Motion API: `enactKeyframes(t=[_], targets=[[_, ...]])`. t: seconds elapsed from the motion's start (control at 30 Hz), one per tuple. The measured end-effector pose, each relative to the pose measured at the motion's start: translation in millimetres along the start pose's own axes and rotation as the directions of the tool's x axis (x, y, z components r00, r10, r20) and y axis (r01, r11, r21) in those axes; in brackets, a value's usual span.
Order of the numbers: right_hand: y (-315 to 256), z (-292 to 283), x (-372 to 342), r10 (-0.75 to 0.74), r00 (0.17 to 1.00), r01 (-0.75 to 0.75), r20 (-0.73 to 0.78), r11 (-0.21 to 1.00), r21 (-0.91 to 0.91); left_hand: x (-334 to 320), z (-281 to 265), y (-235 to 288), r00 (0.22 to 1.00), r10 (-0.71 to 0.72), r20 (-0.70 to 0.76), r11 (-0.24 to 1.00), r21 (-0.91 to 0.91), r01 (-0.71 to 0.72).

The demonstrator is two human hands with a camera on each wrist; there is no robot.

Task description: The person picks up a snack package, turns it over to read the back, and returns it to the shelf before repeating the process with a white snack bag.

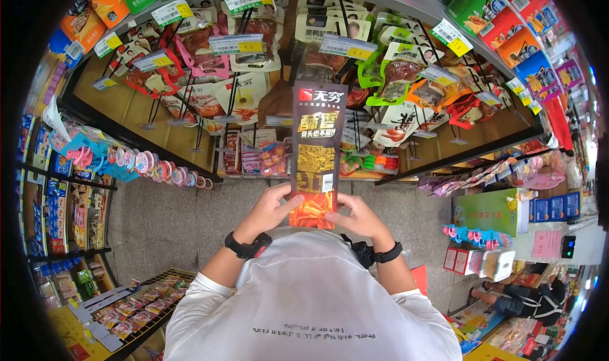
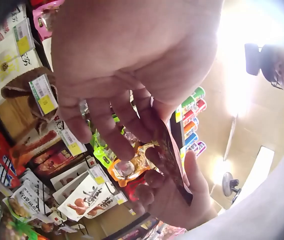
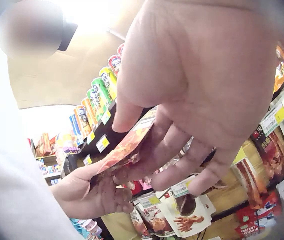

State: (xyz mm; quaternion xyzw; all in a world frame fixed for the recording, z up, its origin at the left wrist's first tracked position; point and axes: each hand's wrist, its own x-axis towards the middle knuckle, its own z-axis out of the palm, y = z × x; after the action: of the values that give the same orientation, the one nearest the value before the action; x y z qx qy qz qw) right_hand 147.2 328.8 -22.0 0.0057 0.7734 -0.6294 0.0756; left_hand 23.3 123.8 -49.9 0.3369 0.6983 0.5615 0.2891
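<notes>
Long, flat, dark glossy plastic snack packet [image 1: 316, 155] lies at your 12 o'clock, fingers of your left hand [image 1: 271, 207] pinching its 7 o'clock edge and your right hand [image 1: 361, 217] its 5 o'clock edge, probably light, bendy and slippery, so grip both edges gently.

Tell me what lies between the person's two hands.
The tall dark packet: its reddish lower end spans from the left hand to the right hand, which grip its sides. The head view shows this.

Grey tiled floor [image 1: 165, 215]; bright ceiling light [image 2: 238, 55].
</notes>
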Motion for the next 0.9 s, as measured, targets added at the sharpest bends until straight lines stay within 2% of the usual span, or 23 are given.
enactKeyframes(t=[0.07,0.3,0.43,0.47,0.53,0.6,0.9], targets=[[8.9,0.3,1.7,-0.003,0.997,0.011,-0.081,0.995,0.099,-0.5,2.2,3.9,1.0,0.01,0.0,1.0,-0.022,-0.01],[12.8,-3.6,2.3,0.104,0.994,-0.102,-0.022,0.991,0.088,-1.4,2.2,17.1,0.999,0.019,0.035,1.0,-0.009,-0.019],[16.4,0.4,0.2,0.091,0.996,-0.082,-0.022,0.959,0.271,-3.3,1.7,16.6,0.998,-0.003,0.065,1.0,0.025,0.002],[15.7,1.3,-0.1,0.083,0.996,-0.068,-0.032,0.942,0.328,-4.1,2.8,16.0,0.994,0.04,0.105,0.999,0.0,-0.04],[16.1,1.0,-0.3,0.081,0.996,-0.065,-0.037,0.945,0.321,-5.1,4.6,15.3,0.986,0.084,0.145,0.996,-0.027,-0.081],[17.6,0.2,-0.4,0.079,0.996,-0.061,-0.045,0.947,0.314,-5.1,6.0,15.2,0.976,0.011,0.216,1.0,0.01,-0.013],[18.4,0.5,-2.7,0.083,0.994,-0.063,-0.074,0.969,0.237,-4.9,10.0,14.2,0.984,0.005,0.181,1.0,0.017,-0.009]])
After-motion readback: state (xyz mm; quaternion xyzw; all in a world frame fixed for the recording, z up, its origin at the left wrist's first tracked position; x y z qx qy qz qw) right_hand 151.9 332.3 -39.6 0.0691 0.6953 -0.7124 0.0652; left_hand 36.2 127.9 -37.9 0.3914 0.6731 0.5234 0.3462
